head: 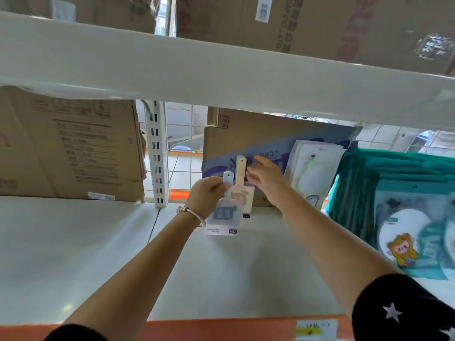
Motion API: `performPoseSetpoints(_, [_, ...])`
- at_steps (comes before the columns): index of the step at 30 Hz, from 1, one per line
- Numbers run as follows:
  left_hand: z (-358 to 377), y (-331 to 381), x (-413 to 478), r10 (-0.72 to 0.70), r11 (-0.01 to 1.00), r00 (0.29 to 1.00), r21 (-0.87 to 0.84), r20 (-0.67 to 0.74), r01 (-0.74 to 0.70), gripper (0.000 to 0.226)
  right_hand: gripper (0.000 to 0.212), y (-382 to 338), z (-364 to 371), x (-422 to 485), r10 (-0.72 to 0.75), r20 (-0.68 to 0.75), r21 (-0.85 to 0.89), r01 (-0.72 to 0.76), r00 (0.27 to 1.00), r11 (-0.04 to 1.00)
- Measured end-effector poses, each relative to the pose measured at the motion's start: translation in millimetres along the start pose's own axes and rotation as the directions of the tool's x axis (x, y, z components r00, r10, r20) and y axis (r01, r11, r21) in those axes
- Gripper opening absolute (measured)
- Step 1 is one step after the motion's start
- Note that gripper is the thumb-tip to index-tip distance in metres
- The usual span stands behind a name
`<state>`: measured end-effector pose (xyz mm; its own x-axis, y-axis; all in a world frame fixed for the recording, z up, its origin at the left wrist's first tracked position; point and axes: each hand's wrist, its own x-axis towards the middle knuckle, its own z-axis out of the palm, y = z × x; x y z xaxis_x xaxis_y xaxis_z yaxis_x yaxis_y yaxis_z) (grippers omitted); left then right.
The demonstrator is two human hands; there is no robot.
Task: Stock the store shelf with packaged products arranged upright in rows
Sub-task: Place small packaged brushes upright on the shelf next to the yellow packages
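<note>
My left hand (209, 193) pinches the pale blue handle at the top of a small packaged brush (222, 217), holding it upright with its base on the white shelf (98, 254). Just behind it a second packaged brush (242, 183) with a cream handle stands upright against a cardboard box (246, 134). My right hand (264, 177) hovers beside that cream handle with its fingers spread, holding nothing.
A large cardboard box (71, 146) fills the shelf's left side beside a white slotted upright (157, 153). White packaged goods (312, 171) lean at the right, then teal packages (394, 193). A shelf board (221, 75) hangs overhead. An orange price rail (221, 328) edges the front.
</note>
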<state>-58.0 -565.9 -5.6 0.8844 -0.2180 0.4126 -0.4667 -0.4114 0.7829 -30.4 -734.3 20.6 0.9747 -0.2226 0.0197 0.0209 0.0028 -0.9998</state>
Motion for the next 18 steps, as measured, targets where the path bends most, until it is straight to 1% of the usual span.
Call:
performPoseSetpoints(2, [9.3,1.2,5.6,-0.002,1.0,1.0,-0.011,0.006,0.002,0.023,0.049,1.7,-11.1,-4.5,0.016,-0.077,0.048,-0.013,0.997,0.999])
performPoseSetpoints(3, [14.0,1.8,8.8,-0.006,1.0,1.0,-0.012,0.012,0.006,0.023,0.046,4.2,-18.7,-9.0,0.02,-0.073,0.002,-0.02,0.997,1.0])
performPoseSetpoints(4, [18.7,1.9,12.3,-0.004,1.0,1.0,-0.008,0.014,0.005,0.023,0.043,7.0,-26.3,-15.4,0.021,-0.025,-0.101,-0.024,0.999,0.995])
performPoseSetpoints(5, [23.2,2.4,15.7,-0.003,1.0,1.0,-0.005,0.009,0.003,0.024,0.04,10.9,-33.7,-21.9,0.033,0.06,-0.216,-0.019,0.998,0.976])
performPoseSetpoints(7, [31.7,4.7,22.2,-0.009,1.0,1.0,-0.014,-0.01,0.009,0.025,0.035,18.7,-40.4,-33.7,0.087,0.231,-0.411,0.017,0.969,0.911])
performPoseSetpoints(8, [35.8,5.7,25.6,-0.014,1.0,1.0,-0.021,-0.021,0.014,0.025,0.034,23.2,-39.3,-36.9,0.107,0.275,-0.478,0.04,0.956,0.878])
performPoseSetpoints(9, [39.9,5.9,28.6,-0.02,0.999,1.0,-0.027,-0.025,0.019,0.024,0.036,29.1,-36.8,-36.4,0.11,0.28,-0.521,0.055,0.954,0.852])
performPoseSetpoints(10, [43.8,6.6,31.0,-0.021,0.999,0.999,-0.029,-0.027,0.02,0.024,0.036,34.9,-33.8,-33.3,0.087,0.255,-0.538,0.067,0.963,0.84])
performPoseSetpoints(11, [48.1,6.8,33.0,-0.021,0.999,0.999,-0.031,-0.029,0.02,0.023,0.032,40.2,-31.3,-28.0,0.049,0.203,-0.544,0.07,0.978,0.836])
performPoseSetpoints(14, [57.8,5.3,33.5,-0.057,0.996,0.996,-0.07,-0.066,0.053,0.017,0.011,50.3,-26.7,-13.3,-0.031,0.057,-0.504,0.056,0.998,0.862])
performPoseSetpoints(16, [60.1,-2.0,29.1,-0.09,0.994,0.99,-0.067,-0.109,0.083,0.022,0.008,55.4,-23.9,-6.2,-0.055,0.011,-0.486,0.054,0.998,0.872])
performPoseSetpoints(18, [60.7,-16.1,21.5,-0.128,0.991,0.983,-0.052,-0.134,0.122,0.023,0.007,60.1,-20.7,-3.1,-0.095,-0.037,-0.525,0.062,0.995,0.849])
